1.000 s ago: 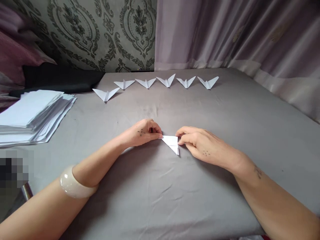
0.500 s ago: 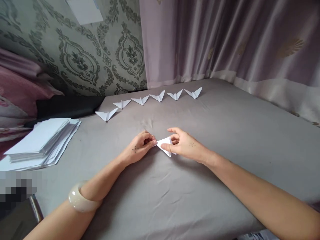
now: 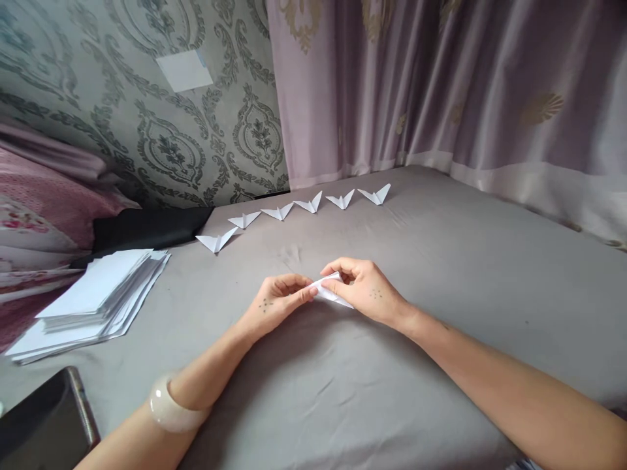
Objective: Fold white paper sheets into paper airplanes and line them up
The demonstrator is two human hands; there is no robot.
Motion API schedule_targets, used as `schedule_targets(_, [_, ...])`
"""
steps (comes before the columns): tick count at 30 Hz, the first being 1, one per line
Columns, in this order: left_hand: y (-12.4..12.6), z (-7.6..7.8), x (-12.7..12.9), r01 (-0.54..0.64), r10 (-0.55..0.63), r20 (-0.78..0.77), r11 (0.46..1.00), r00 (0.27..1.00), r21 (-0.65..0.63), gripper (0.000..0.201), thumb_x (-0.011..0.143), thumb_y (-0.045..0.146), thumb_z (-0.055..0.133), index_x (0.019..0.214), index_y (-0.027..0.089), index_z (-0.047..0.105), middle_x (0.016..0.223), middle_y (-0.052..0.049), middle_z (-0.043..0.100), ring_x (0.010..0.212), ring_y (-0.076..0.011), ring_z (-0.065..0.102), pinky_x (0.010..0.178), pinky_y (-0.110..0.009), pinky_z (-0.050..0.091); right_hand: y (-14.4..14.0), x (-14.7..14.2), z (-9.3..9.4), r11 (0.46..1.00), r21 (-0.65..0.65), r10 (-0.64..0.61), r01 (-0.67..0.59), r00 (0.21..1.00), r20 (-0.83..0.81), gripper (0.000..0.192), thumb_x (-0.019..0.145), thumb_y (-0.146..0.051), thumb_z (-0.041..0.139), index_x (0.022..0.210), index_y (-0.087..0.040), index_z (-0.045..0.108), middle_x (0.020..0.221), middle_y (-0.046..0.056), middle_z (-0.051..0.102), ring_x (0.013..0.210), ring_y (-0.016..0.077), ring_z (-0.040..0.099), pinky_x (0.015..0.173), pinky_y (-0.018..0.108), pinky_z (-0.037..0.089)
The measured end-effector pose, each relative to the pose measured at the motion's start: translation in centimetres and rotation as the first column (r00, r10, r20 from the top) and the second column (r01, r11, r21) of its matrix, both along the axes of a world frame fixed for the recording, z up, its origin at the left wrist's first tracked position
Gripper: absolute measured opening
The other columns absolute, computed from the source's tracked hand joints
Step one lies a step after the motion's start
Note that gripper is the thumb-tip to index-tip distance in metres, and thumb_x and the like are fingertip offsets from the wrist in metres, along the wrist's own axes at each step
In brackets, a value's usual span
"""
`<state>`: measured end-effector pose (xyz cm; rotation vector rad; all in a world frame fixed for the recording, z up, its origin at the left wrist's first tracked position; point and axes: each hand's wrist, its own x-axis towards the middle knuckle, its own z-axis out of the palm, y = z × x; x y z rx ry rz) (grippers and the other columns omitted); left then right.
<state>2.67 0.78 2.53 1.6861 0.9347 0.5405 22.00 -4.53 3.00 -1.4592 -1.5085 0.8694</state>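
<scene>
A small folded piece of white paper (image 3: 333,297) is held between my two hands, above the grey cloth surface (image 3: 304,391). My left hand (image 3: 279,300) pinches its left end between thumb and fingers. The thumb of my right hand (image 3: 369,290) presses on the near face of the paper, with the fingers curled behind it. Parts of the paper are hidden by my fingers. Beyond my hands lies a row of several folded paper planes (image 3: 308,203) with spread wings.
At the left lies a stack of white paper sheets (image 3: 98,287), with a black cloth-like item (image 3: 151,228) behind it. A dark phone-like device (image 3: 46,421) sits at the lower left. Curtains (image 3: 343,98) and a patterned wall (image 3: 171,143) border the far side.
The paper has turned from a flat triangle into a narrower, tilted shape. My right fingers have closed in nearer to my left hand. The camera view has tilted up slightly.
</scene>
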Motion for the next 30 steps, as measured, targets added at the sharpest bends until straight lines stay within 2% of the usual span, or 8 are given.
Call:
schedule_targets(4, [0.13,-0.17,0.26,-0.092,0.093,0.076,0.996,0.993,-0.013,0.035,0.078,0.049,0.067,0.084,0.015,0.070,0.073,-0.004,0.068,0.071,-0.0156,0.060,0.072,-0.027,0.048,-0.04,-0.28,0.10,0.992,0.109,-0.063,0.067,0.997,-0.038,0.031,0.079,-0.042,0.064,0.101,-0.021,0.060,0.085,0.001,0.066,0.073,0.0137,0.060,0.070,0.028,0.049])
schedule_targets(6, [0.20,-0.24,0.33,-0.109,0.116,0.160,0.993,0.980,-0.051,0.032,0.079,0.047,0.067,0.084,0.015,0.069,0.075,-0.004,0.069,0.068,-0.0138,0.059,0.073,-0.027,0.048,0.02,-0.33,0.07,0.981,0.147,-0.117,0.124,0.992,-0.054,0.029,0.078,-0.043,0.066,0.094,-0.020,0.057,0.091,0.004,0.066,0.077,0.0152,0.062,0.070,0.029,0.050])
schedule_targets(9, [0.19,-0.25,0.40,-0.115,0.130,0.217,0.990,0.967,-0.079,0.030,0.079,0.044,0.068,0.086,0.015,0.070,0.075,-0.004,0.069,0.066,-0.0123,0.059,0.072,-0.027,0.049,0.12,-0.32,0.00,0.965,0.179,-0.182,0.190,0.982,-0.056,0.025,0.078,-0.043,0.065,0.079,-0.020,0.054,0.083,0.003,0.065,0.074,0.0155,0.062,0.065,0.029,0.050])
schedule_targets(11, [0.13,-0.26,0.44,-0.138,0.152,0.226,0.987,0.962,-0.079,0.030,0.079,0.042,0.069,0.088,0.014,0.070,0.075,-0.004,0.069,0.065,-0.0121,0.058,0.071,-0.027,0.049,0.18,-0.30,-0.04,0.964,0.187,-0.186,0.191,0.982,-0.046,0.025,0.079,-0.043,0.064,0.074,-0.020,0.055,0.078,0.002,0.064,0.072,0.0153,0.061,0.064,0.028,0.049])
schedule_targets(14, [0.05,-0.33,0.49,-0.168,0.183,0.241,0.982,0.953,-0.081,0.030,0.078,0.041,0.070,0.091,0.014,0.070,0.076,-0.004,0.069,0.065,-0.0117,0.058,0.070,-0.026,0.049,0.31,-0.29,-0.16,0.957,0.244,-0.151,0.155,0.988,-0.035,0.020,0.081,-0.038,0.064,0.072,-0.019,0.062,0.082,0.003,0.065,0.074,0.0144,0.061,0.067,0.028,0.050])
schedule_targets(19, [-0.05,-0.55,0.50,-0.134,0.144,0.210,0.989,0.967,-0.062,0.034,0.080,0.041,0.069,0.104,0.017,0.071,0.076,-0.003,0.070,0.063,-0.0110,0.056,0.069,-0.026,0.049,0.44,-0.23,-0.35,0.933,0.319,-0.166,0.164,0.986,-0.022,0.014,0.081,-0.031,0.064,0.076,-0.020,0.070,0.092,0.004,0.065,0.079,0.0145,0.061,0.072,0.029,0.050])
schedule_targets(25, [-0.07,-0.31,0.39,-0.102,0.109,0.183,0.994,0.977,-0.047,0.030,0.081,0.039,0.068,0.102,0.017,0.074,0.074,-0.003,0.069,0.063,-0.0106,0.054,0.069,-0.025,0.048,0.11,-0.19,0.11,0.952,0.268,-0.140,0.152,0.988,-0.061,0.015,0.082,-0.030,0.063,0.074,-0.020,0.070,0.101,0.006,0.069,0.086,0.0165,0.065,0.077,0.029,0.050])
schedule_targets(30, [0.18,-0.29,0.25,-0.066,0.081,0.211,0.995,0.974,-0.077,0.026,0.081,0.036,0.069,0.099,0.018,0.076,0.072,-0.002,0.069,0.061,-0.0097,0.054,0.068,-0.024,0.047,0.01,-0.03,0.60,0.977,0.189,-0.066,0.099,0.983,-0.171,0.015,0.081,-0.030,0.064,0.074,-0.019,0.071,0.090,0.004,0.073,0.082,0.0159,0.066,0.074,0.026,0.051])
